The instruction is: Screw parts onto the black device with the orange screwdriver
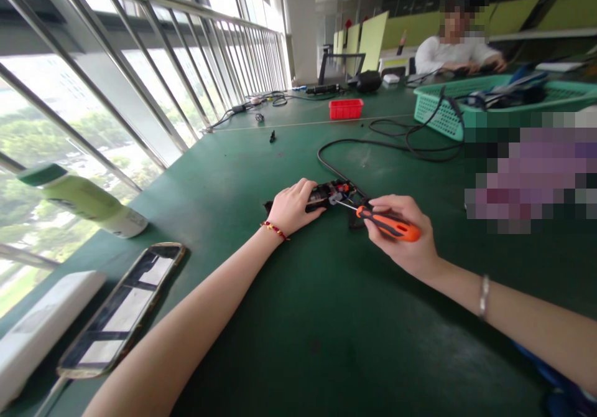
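Observation:
A black device point(337, 188) with exposed coloured wires lies on the green table, a black cable running from it. My left hand point(295, 208) wraps over its left end and presses it to the tabletop. In my right hand point(410, 249) is a screwdriver point(390, 224) with an orange and black handle. Its thin metal shaft points left, and the tip is at the device's open inside; whether it touches a screw is too small to tell. Beneath the screwdriver, beside the device, a small dark flat piece point(356, 219) lies on the table.
A phone point(125, 311), a white box point(44, 336) and a green bottle point(88, 200) are at the left, by the railing point(196, 37). Further back are a red tray point(346, 109), a small black part point(272, 136) and a green basket point(438, 115). A person point(450, 53) sits across.

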A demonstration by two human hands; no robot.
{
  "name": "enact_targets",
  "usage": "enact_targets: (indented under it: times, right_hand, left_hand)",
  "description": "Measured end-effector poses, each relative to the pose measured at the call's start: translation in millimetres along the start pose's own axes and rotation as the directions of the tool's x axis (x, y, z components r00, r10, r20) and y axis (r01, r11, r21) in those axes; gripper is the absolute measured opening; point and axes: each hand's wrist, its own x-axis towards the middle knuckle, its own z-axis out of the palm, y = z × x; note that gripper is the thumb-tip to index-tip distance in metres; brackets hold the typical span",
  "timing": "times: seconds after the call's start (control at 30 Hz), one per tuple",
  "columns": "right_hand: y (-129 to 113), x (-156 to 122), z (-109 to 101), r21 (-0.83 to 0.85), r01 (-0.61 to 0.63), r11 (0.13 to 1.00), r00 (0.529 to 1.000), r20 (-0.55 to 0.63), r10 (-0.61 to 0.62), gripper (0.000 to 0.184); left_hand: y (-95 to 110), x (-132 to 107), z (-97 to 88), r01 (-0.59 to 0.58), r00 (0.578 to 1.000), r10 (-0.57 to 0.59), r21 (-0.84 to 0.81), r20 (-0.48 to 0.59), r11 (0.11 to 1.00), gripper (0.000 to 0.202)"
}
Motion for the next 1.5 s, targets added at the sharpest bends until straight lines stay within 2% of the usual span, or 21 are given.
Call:
enact_targets:
  times: [0.13, 0.3, 0.47, 0.63, 0.83, 1.0, 1.2, 1.4, 1.5]
  right_hand:
    - [-1.1, 0.3, -0.5, -0.045, -0.002, 0.999, 0.997, 0.073, 0.005, 0.021]
    - [-0.4, 1.1, 1.2, 0.041, -0.007, 0.999, 1.000, -0.013, 0.008, 0.032]
    - [-0.4, -0.3, -0.9, -0.027, -0.012, 1.000, 0.998, 0.068, 0.014, 0.026]
    - [0.9, 0.1, 0.5, 0.042, -0.010, 0.999, 1.000, -0.020, 0.011, 0.032]
    - [1.5, -0.8, 0.0, -0.001, -0.014, 1.000, 0.998, 0.065, 0.014, 0.027]
    - [2.8, -2.0, 1.3, 0.031, -0.040, 0.999, 0.999, -0.013, 0.040, 0.033]
    - [0.5, 0.0, -1.9, -0.026, 0.019, 0.999, 0.996, 0.084, -0.017, 0.023]
    - [2.3, -1.3, 1.9, 0.023, -0.025, 0.999, 1.000, -0.003, 0.026, 0.033]
    - [1.2, -0.4, 1.0, 0.003, 0.001, 1.000, 0.999, 0.044, -0.001, 0.029]
  left_hand:
    - [0.1, 0.0, -0.3, 0.003, 1.000, -0.003, 0.003, 0.005, 1.000, 0.040]
    - [0.5, 0.5, -1.0, 0.013, 1.000, -0.013, -0.001, 0.023, 1.000, 0.040]
    - [0.9, 0.5, -1.4, 0.018, 1.000, -0.018, -0.010, 0.023, 1.000, 0.040]
    - [1.2, 0.6, -1.8, 0.020, 0.999, -0.020, -0.009, 0.026, 1.000, 0.040]
    - [1.3, 0.4, -1.2, 0.021, 1.000, -0.021, -0.016, 0.020, 1.000, 0.040]
    - [1.0, 0.5, -1.0, 0.014, 1.000, -0.014, -0.013, 0.018, 1.000, 0.040]
    - [1.1, 0.3, -1.7, 0.018, 1.000, -0.018, -0.016, 0.021, 1.000, 0.040]
    - [1.0, 0.5, -1.4, 0.020, 0.999, -0.019, -0.019, 0.025, 1.000, 0.040]
    - [0.6, 0.7, -0.9, 0.015, 1.000, -0.014, -0.016, 0.020, 1.000, 0.040]
